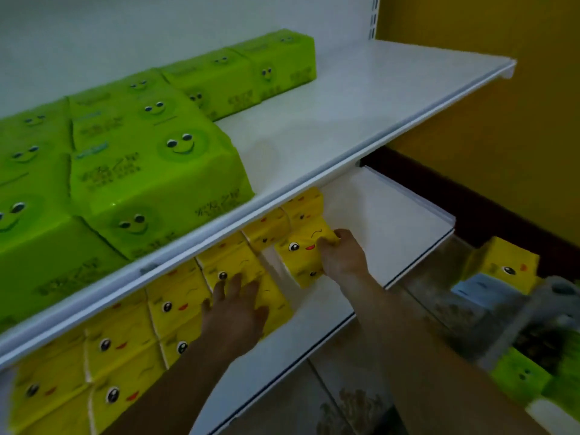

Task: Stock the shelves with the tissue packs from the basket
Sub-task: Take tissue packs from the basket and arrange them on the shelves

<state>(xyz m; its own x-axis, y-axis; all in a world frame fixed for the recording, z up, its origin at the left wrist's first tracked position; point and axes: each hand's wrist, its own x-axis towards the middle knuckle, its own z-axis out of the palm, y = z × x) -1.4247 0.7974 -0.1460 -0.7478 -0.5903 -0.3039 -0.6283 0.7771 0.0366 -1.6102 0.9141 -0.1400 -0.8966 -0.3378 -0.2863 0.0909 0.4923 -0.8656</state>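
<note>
My right hand [343, 255] grips a yellow tissue pack [299, 255] with a winking face, holding it on the lower shelf [392, 221] at the right end of the yellow row. My left hand [235, 309] lies flat, fingers spread, on another yellow pack [248, 271] in that row. Several yellow packs [125, 340] fill the lower shelf to the left. Green smiley packs [150, 152] are stacked on the upper shelf [376, 105]. The basket [552, 309] at the lower right holds a yellow pack [502, 265] and green packs [521, 375], blurred.
The shelves are white with a white back panel; bare shelf surface lies right of the packs on both levels. A yellow wall [502, 120] with a dark skirting stands to the right. Patterned floor tiles [351, 400] show below the shelf edge.
</note>
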